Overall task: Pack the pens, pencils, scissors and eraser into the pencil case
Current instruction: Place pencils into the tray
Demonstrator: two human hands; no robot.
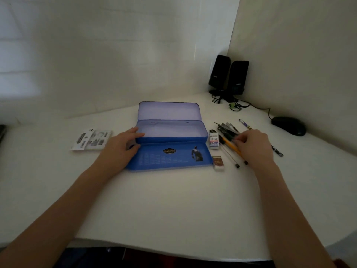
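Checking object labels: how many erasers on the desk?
2. A white eraser in a blue-printed "2B" sleeve lies beside the open blue pencil case's right edge; a white eraser in a brown sleeve lies nearer the camera. The right hand may hide more.

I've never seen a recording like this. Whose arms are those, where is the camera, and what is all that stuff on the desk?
There is no machine here: a person wears one wide-angle camera on the head, looking down at their own bare arms. On the white desk lies a blue pencil case, opened out with its trays empty. The left hand rests on the case's left end, steadying it. The right hand reaches into a pile of pens and pencils, fingers curled on them; which one it grips is blurred. Two erasers lie beside the case. Further off are a leaflet, a mouse and two black speakers.
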